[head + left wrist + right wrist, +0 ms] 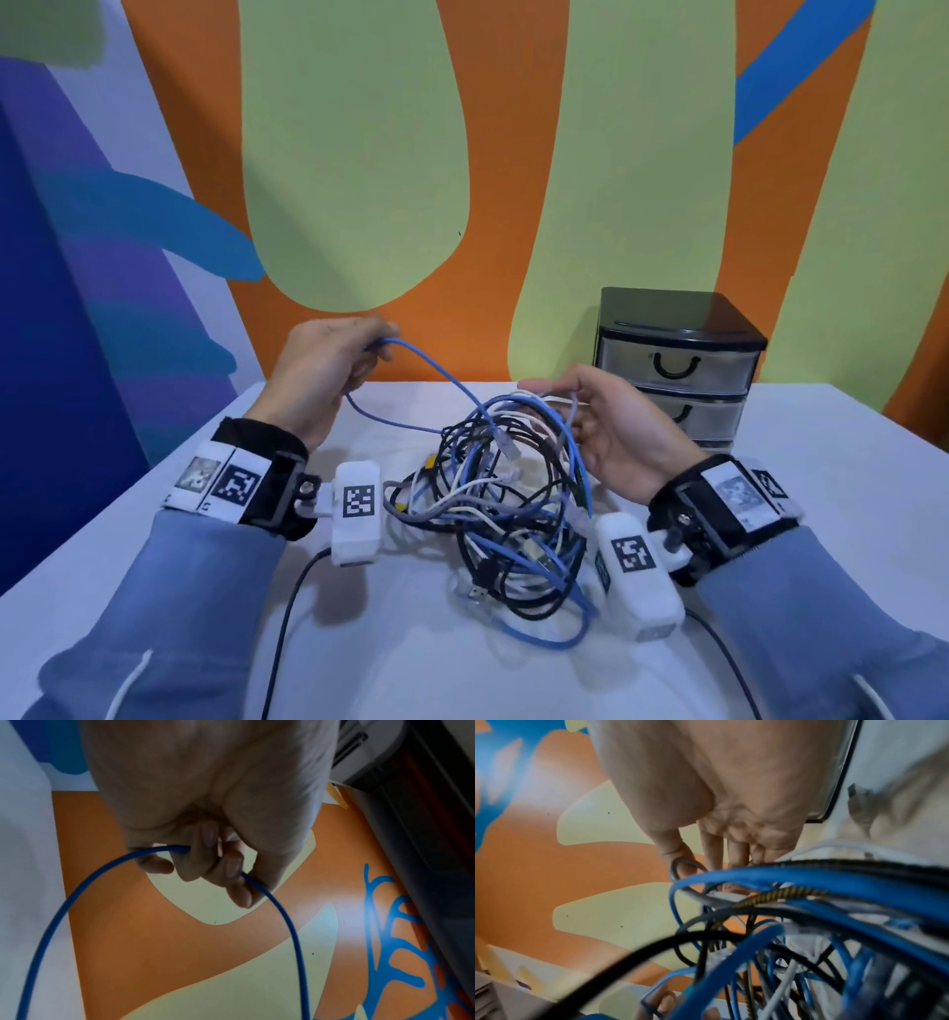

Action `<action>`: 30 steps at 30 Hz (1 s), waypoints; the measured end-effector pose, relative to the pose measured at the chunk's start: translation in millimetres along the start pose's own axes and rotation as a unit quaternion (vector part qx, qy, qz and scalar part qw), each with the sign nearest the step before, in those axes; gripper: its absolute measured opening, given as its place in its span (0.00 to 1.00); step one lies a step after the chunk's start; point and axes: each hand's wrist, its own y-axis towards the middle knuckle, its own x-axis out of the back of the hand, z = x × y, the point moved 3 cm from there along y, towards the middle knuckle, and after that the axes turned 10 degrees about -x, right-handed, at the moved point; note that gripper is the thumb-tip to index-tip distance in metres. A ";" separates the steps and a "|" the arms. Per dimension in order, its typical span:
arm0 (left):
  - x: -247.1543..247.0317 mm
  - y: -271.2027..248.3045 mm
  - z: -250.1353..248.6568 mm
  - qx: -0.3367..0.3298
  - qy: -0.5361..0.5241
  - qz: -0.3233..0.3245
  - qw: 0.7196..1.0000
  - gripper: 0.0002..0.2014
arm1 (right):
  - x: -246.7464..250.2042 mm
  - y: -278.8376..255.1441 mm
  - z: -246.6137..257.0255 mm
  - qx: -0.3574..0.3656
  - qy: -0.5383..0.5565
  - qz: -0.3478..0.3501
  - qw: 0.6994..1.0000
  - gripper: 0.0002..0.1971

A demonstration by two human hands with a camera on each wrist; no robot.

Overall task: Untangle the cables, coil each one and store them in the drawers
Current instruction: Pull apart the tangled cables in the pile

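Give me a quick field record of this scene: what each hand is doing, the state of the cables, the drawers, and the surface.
left hand: raised, fingers curled round a loop of blue cable
right hand: thumb and fingers pinch strands at the top of the cable tangle
cable tangle: blue, black, white and grey cables knotted together, none coiled yet
drawer unit: black frame, translucent drawers, all closed, behind the right hand
table: white, carries tangle and drawer unit
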 end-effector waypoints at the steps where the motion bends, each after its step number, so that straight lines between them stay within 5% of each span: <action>1: -0.2 -0.1 0.2 0.000 0.029 0.014 0.999 0.13 | 0.4 -0.6 0.9 0.003 0.008 0.005 1.000 0.18; 4: -3.1 -2.5 0.1 0.035 0.083 0.072 0.993 0.05 | -2.6 -4.3 3.4 0.016 0.039 0.015 0.999 0.17; 12: -14.0 -15.1 21.7 0.177 0.248 0.203 0.930 0.15 | -12.5 -12.2 13.5 0.094 0.130 0.045 0.986 0.16; 18: -19.1 -15.8 31.6 0.170 0.260 0.289 0.905 0.10 | -24.5 -22.4 24.5 0.221 0.135 0.052 0.964 0.15; 22: -16.3 -10.9 32.3 0.119 0.248 0.262 0.925 0.12 | -23.9 -22.7 29.2 0.295 0.051 0.030 0.954 0.15; 25: -11.1 -5.1 26.7 0.067 0.218 0.152 0.962 0.16 | -23.7 -25.9 32.0 0.337 -0.049 0.011 0.940 0.15; 30: -8.9 -2.6 13.5 -0.002 0.157 0.059 0.986 0.11 | -25.1 -28.7 29.4 0.280 -0.079 0.046 0.956 0.20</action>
